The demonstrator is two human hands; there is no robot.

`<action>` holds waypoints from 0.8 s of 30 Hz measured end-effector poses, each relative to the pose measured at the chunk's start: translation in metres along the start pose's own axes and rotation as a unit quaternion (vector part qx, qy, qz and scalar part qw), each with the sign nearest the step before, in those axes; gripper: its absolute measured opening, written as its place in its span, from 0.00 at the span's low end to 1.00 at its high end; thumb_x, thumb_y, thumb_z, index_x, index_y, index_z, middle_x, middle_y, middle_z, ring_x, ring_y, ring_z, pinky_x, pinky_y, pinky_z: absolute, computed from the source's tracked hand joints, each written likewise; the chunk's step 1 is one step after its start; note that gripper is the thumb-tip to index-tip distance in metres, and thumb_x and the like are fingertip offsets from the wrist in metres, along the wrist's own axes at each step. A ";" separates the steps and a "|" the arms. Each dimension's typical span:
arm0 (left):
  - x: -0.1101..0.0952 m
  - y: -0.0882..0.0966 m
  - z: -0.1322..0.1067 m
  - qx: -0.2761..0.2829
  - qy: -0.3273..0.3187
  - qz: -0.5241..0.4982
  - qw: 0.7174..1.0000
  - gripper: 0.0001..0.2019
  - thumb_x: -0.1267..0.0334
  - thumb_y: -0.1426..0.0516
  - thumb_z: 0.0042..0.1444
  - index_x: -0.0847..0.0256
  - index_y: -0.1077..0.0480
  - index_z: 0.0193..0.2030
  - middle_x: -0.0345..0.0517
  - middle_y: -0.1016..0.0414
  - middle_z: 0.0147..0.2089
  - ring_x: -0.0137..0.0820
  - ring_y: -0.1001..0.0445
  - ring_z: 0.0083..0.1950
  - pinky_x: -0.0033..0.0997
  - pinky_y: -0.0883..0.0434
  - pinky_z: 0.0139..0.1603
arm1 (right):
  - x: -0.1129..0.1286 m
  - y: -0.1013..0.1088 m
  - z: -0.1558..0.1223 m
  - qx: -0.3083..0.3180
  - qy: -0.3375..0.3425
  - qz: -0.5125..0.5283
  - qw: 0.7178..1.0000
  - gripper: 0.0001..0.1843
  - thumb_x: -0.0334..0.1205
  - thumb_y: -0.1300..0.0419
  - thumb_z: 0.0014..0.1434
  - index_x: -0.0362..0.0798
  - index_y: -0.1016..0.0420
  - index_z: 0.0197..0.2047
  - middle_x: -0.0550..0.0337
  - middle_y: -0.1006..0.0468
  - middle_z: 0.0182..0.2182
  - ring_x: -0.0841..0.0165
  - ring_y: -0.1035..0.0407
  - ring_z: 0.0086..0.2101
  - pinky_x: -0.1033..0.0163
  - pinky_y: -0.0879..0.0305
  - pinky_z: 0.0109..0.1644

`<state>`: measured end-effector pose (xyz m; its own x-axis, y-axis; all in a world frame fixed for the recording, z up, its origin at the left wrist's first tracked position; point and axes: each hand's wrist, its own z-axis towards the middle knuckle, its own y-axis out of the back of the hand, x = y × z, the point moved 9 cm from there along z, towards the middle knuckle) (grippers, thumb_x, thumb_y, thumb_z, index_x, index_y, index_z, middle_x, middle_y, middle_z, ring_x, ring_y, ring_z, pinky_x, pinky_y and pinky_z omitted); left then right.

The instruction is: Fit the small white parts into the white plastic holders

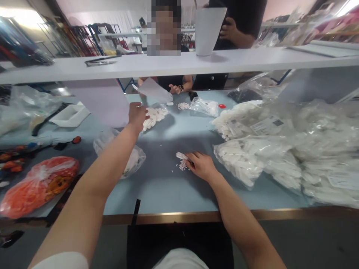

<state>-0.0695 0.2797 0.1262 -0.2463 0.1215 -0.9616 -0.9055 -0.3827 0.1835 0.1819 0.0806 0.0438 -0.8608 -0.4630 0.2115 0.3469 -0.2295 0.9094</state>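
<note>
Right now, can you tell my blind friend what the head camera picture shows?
The right hand holds a small white piece by a little pile of white bits on a pale blue table. The left hand reaches to a white heap farther away. Bulging clear bags of white items fill the right side.

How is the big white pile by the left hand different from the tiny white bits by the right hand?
The big white pile is a thick heap of chunky pieces, while the tiny white bits are small crumbs in a thin scatter. The big white pile lies farther away, beside the left hand; the tiny white bits lie closer, beside the right hand. Both are white and lie on the blue-gray table.
</note>
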 end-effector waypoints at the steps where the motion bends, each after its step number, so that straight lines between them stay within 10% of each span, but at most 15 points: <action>1: 0.002 -0.001 -0.018 0.030 -0.015 0.003 0.999 0.11 0.67 0.46 0.53 0.57 0.36 0.44 0.43 0.31 0.39 0.29 0.27 0.37 0.31 0.26 0.34 | 0.007 -0.002 -0.001 0.016 0.020 0.013 1.000 0.17 0.49 0.52 0.66 0.51 0.27 0.47 0.55 0.24 0.37 0.68 0.32 0.37 0.66 0.46 0.34; 9: 0.045 0.018 -0.143 0.226 -0.084 0.255 0.937 0.12 0.60 0.48 0.55 0.59 0.31 0.43 0.47 0.25 0.42 0.34 0.26 0.41 0.36 0.29 0.45 | 0.082 -0.033 -0.011 0.151 0.170 0.015 0.974 0.16 0.50 0.48 0.64 0.52 0.25 0.46 0.55 0.27 0.40 0.67 0.33 0.38 0.66 0.42 0.33; 15: 0.058 0.038 -0.175 0.266 -0.099 0.294 0.912 0.14 0.55 0.49 0.58 0.59 0.30 0.44 0.46 0.25 0.42 0.35 0.26 0.42 0.35 0.29 0.45 | 0.042 -0.017 -0.004 0.089 0.049 0.007 0.995 0.18 0.50 0.49 0.65 0.53 0.27 0.51 0.53 0.25 0.44 0.65 0.30 0.41 0.65 0.39 0.36; 18: 0.066 0.025 -0.211 0.381 -0.115 0.331 0.856 0.19 0.50 0.43 0.54 0.58 0.31 0.49 0.46 0.26 0.43 0.35 0.26 0.39 0.36 0.29 0.43 | 0.015 0.002 0.001 0.013 -0.023 0.015 1.000 0.15 0.42 0.51 0.66 0.50 0.25 0.48 0.53 0.24 0.42 0.68 0.30 0.39 0.66 0.38 0.38; 24: 0.062 0.005 -0.254 0.409 -0.225 0.387 0.795 0.10 0.61 0.47 0.59 0.59 0.29 0.46 0.51 0.27 0.44 0.40 0.29 0.48 0.40 0.32 0.50 | 0.017 0.035 0.001 -0.064 -0.014 0.038 0.997 0.15 0.39 0.52 0.66 0.50 0.26 0.48 0.55 0.25 0.42 0.71 0.29 0.36 0.68 0.37 0.37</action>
<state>-0.0010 0.0523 0.0159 -0.7719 0.5248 -0.3587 -0.2982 0.1994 0.9334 0.1791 0.0652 0.0800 -0.8400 -0.4591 0.2892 0.4541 -0.3030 0.8378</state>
